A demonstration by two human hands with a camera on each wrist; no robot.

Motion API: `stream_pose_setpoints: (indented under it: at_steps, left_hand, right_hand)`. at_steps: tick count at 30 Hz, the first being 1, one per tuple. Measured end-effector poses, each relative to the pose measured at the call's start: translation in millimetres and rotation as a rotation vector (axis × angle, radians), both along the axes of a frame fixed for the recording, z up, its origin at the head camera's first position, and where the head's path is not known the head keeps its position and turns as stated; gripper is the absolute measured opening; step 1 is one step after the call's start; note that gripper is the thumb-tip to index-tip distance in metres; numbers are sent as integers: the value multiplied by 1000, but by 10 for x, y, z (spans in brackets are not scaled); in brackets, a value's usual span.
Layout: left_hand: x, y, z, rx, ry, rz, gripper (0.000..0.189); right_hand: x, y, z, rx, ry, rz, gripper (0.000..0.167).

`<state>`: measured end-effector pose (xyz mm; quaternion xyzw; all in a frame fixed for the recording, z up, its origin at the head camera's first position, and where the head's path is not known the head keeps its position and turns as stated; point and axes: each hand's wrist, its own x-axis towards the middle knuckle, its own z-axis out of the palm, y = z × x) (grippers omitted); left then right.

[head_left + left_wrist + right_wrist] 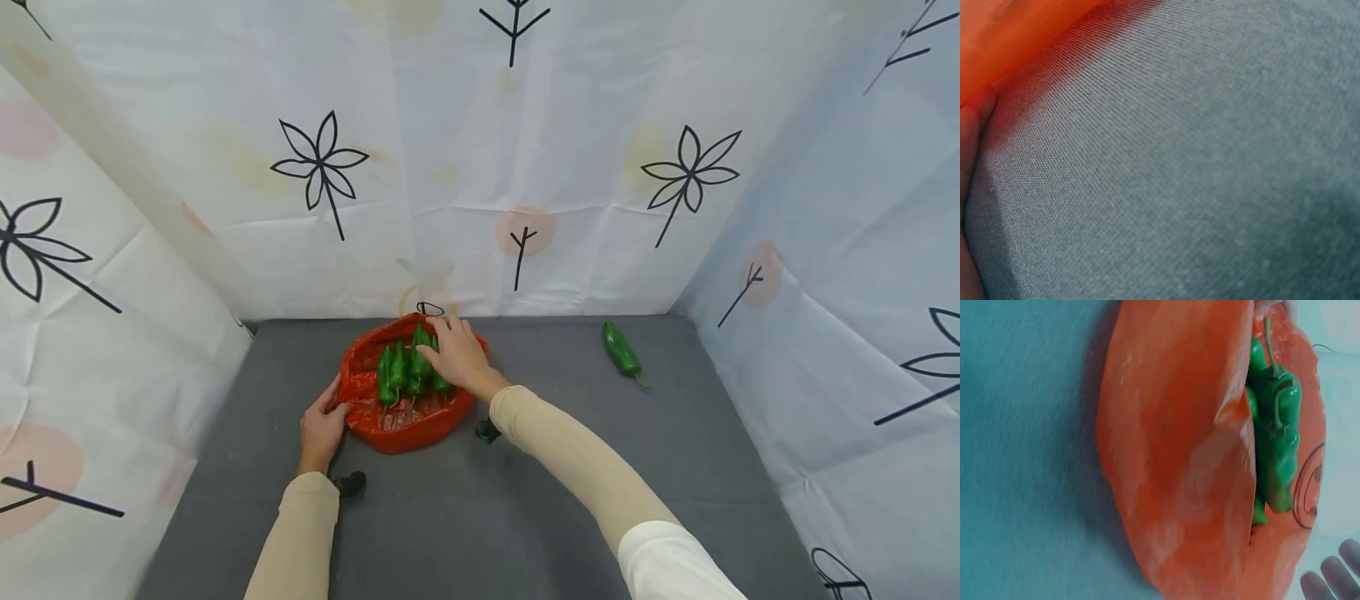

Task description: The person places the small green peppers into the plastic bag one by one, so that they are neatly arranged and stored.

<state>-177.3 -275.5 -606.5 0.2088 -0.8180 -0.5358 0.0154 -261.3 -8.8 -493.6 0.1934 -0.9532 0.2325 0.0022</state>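
A red plastic bag (405, 436), its mouth spread wide and its rim rolled, sits on the grey surface near the back. Several green peppers (417, 358) lie side by side inside it; the right wrist view shows peppers (1279, 450) with their stems behind the near rim. My left hand (322, 429) grips the bag's left edge between thumb and fingers. In the left wrist view only a bit of those fingers (969, 144) shows against the bag. Over the bag's right side is my right hand (457, 358), fingers extended above the peppers and partly hiding them.
A single green pepper (621, 350) lies apart on the grey table (555, 467), toward the back right. White patterned cloth (450, 167) hangs behind the table and along both sides. Small dark devices sit by each wrist, one at the left wrist (351, 483).
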Motion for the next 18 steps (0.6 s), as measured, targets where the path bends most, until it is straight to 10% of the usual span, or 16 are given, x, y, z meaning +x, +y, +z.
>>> stream_pose_setpoints:
  at_steps: [18]
  left_hand:
    - [-16,-4,-25,3,-5,5,59]
  right_hand:
    - [-25,224,55,312,214,71,74]
